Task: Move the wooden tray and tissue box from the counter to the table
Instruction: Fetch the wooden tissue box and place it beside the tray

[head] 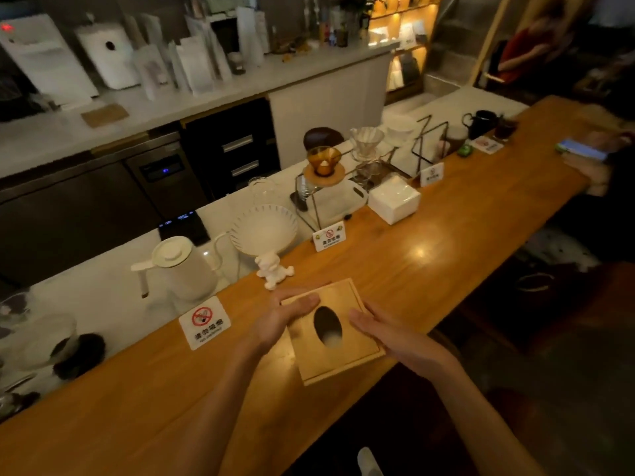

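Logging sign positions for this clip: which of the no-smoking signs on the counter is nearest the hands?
The no-smoking sign just left of the left hand, in front of the white kettle. The others stand farther along the counter.

There was one view only, from a wide-angle camera worn on the person's head. It looked forward and steeply down across a long wooden counter (429, 269), which ran slantwise from the lower left to the upper right. The nearest things sat low in the middle of the picture, close beneath the lens, where both forearms came in from the bottom edge. Farther off, the view took in the white back counter (206, 94) and lit shelves (402, 25) at the top. Straight edges bent toward the borders.
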